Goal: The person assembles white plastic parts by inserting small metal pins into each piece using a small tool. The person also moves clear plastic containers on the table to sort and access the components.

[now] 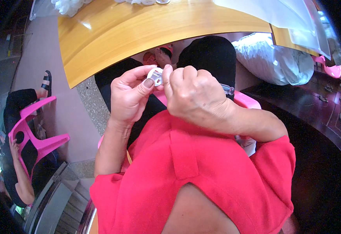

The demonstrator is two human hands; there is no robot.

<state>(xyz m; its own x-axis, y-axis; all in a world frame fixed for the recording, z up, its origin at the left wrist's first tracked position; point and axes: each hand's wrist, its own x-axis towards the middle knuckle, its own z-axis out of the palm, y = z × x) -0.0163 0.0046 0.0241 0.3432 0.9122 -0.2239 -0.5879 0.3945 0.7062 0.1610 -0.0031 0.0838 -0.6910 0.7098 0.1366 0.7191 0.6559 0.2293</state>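
One white round piece [155,75], with the left hand [130,93] and right hand [195,91] meeting at it.

From here I see the left hand pinching it between thumb and finger, while the right hand is curled round one clear handle [227,89], its end poking out right of the grip. Ahead of the grip stands one wooden table [151,31]; off right, one bulky white sack [276,58]; off left, one person [22,177] at one pink chair [47,143].

small round white plastic piece [155,73] pinched by left hand [129,95] at its 8 o'clock | right hand [195,91] at its 4, closed around clear plastic handle [228,89] | view's 12: glossy yellow wooden tabletop [139,27] | 2: bulging white plastic sack [272,58] | 9: pink plastic chair [45,146]
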